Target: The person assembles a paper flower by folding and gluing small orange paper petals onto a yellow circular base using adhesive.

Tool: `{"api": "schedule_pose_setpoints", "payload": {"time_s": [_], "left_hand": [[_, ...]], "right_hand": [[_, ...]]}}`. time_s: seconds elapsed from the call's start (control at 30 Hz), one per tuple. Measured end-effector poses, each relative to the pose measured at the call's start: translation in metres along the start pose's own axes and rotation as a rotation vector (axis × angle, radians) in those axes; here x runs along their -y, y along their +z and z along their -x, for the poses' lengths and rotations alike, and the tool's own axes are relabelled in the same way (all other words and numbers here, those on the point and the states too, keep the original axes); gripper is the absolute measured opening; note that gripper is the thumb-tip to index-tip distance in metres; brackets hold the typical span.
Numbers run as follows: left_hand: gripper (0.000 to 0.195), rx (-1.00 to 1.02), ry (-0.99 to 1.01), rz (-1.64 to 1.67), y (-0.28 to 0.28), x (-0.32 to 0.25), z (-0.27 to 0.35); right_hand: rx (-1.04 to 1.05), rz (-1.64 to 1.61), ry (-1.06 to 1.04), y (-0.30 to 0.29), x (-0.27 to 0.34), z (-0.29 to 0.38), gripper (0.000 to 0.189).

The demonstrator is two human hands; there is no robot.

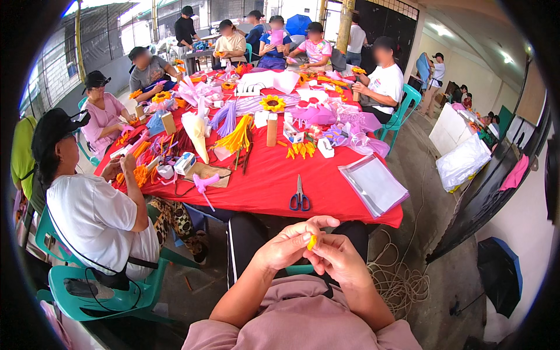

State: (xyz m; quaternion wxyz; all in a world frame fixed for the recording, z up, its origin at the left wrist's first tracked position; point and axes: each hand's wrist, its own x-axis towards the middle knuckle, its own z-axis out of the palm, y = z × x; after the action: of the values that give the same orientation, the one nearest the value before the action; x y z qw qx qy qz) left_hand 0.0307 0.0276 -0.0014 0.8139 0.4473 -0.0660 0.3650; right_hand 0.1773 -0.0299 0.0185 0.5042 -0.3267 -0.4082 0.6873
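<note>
A small yellow-orange piece, perhaps of pipe cleaner, is pinched between the fingertips of both hands above my lap. My left hand grips it from the left, with one finger stretched out over the top. From the other side, the thumb and fingers of my right hand hold it too. On the red tablecloth beyond my hands lies a pair of scissors with dark blue handles, blades pointing away. Several yellow-orange petal-like pieces rest farther back, near an upright cardboard block.
A stack of clear plastic sleeves lies at the table's right corner. To the left are a pink glue gun and bundled yellow pipe cleaners. A co-worker in white sits close on my left. Coiled cable covers floor at right.
</note>
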Motion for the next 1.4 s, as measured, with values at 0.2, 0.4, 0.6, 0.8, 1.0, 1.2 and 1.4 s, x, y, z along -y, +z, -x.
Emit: {"api": "schedule_pose_setpoints", "payload": {"time_s": [0.2, 0.4, 0.6, 0.8, 1.0, 1.2, 1.4], "left_hand": [[0.029, -0.112, 0.094, -0.076, -0.004, 0.006, 0.001], [0.032, -0.343, 0.175, -0.348, -0.002, 0.024, 0.003], [0.018, -0.542, 0.243, -0.556, -0.004, 0.032, 0.007], [0.015, -0.585, 0.242, -0.684, -0.008, 0.033, 0.009], [0.012, -0.656, 0.349, -0.798, 0.001, 0.031, 0.003], [0.011, -0.679, 0.321, -0.822, 0.004, 0.026, 0.002], [0.010, -0.678, 0.304, -0.823, 0.004, 0.025, 0.001]], "right_hand": [[-0.109, -0.035, -0.075, -0.001, -0.008, -0.007, 0.019], [-0.310, -0.004, -0.253, -0.002, -0.019, -0.014, 0.018], [-0.330, 0.142, -0.280, 0.001, -0.025, -0.013, 0.019], [-0.345, 0.201, -0.242, -0.001, -0.029, -0.013, 0.019], [-0.372, 0.223, -0.252, 0.001, -0.028, -0.015, 0.020], [-0.334, 0.215, -0.205, -0.002, -0.029, -0.016, 0.021], [-0.324, 0.196, -0.203, -0.005, -0.029, -0.018, 0.019]]}}
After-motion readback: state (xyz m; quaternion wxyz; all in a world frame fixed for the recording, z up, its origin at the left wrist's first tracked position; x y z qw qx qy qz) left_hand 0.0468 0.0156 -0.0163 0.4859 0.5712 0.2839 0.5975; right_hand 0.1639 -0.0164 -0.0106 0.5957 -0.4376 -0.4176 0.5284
